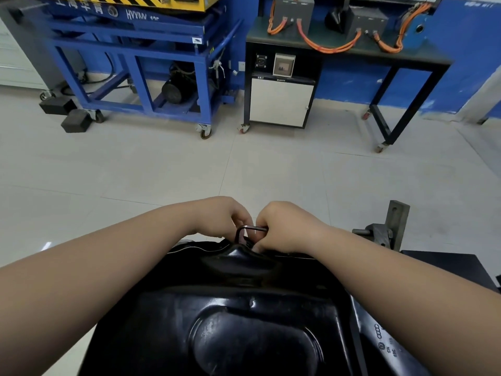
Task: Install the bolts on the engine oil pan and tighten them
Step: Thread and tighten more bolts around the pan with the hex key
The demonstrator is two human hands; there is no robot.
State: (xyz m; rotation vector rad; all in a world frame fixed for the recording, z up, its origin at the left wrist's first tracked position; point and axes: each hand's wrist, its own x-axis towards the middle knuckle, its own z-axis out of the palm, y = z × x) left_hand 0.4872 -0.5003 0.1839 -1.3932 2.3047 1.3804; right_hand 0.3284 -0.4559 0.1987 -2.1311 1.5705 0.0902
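Note:
A glossy black engine oil pan (pixel 244 321) fills the lower middle of the view, bottom side up. At its far edge a black L-shaped hex key (pixel 248 229) stands with its short leg pointing down toward the pan's rim. My right hand (pixel 284 226) is closed around the key's horizontal arm. My left hand (pixel 225 217) sits just left of it, fingers curled at the key's bend. The bolt under the key is hidden by my fingers.
A grey metal engine stand bracket (pixel 385 229) rises at the pan's right. Across the tiled floor stand a blue wheeled lift cart (pixel 141 61) and a black bench with a white cabinet (pixel 280 101) and orange cables (pixel 328 46).

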